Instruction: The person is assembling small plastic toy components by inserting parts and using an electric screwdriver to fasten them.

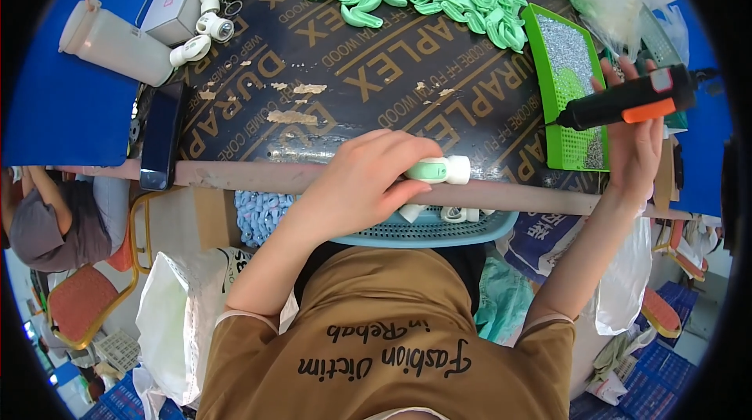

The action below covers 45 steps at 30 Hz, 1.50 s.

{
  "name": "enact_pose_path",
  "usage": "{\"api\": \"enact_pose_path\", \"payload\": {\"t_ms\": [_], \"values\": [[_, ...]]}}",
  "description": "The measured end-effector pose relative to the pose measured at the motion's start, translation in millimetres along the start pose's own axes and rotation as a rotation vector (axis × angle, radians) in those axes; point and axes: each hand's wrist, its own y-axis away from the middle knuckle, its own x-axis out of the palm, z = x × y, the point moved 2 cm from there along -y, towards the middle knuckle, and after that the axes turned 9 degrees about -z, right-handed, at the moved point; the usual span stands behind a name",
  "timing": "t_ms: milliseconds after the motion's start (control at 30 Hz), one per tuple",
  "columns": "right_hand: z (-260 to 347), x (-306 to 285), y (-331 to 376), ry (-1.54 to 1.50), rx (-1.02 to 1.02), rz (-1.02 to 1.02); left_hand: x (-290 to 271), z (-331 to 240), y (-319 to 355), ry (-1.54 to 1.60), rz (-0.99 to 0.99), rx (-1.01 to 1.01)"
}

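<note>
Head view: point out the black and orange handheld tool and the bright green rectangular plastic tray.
Black and orange handheld tool (615, 102), head view, on its black body.
Bright green rectangular plastic tray (544, 79), head view, on its left wall.

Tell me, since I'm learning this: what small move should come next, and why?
Probably close the right hand around the black-and-orange driver: its fingers look spread behind the tool, whose tip points across the green tray, while the left hand holds the green-and-white piece.
</note>
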Motion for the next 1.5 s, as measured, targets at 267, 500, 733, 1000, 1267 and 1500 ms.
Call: {"api": "enact_pose_path", "payload": {"t_ms": [267, 500, 733, 1000, 1267, 1500], "values": [[-23, 56, 1, -0.062, -0.071, 0.001, 3, 0, 2, -0.056, -0.028, 0.175], [14, 60, 16, -0.094, -0.186, -0.062, 2, 2, 4, -0.076, -0.004, 0.141], [56, 30, 28, 0.404, -0.380, -0.393, 3, 3, 4, -0.061, -0.046, 0.173], [16, 52, 29, 0.101, -0.312, -0.463, 3, 0, 2, -0.047, -0.005, 0.119], [9, 48, 23, 0.065, -0.332, -0.374, 4, 0, -2, -0.027, 0.000, 0.145], [8, 34, 26, 0.109, -0.323, -0.414, 7, -4, 2, -0.064, -0.015, 0.062]]}}
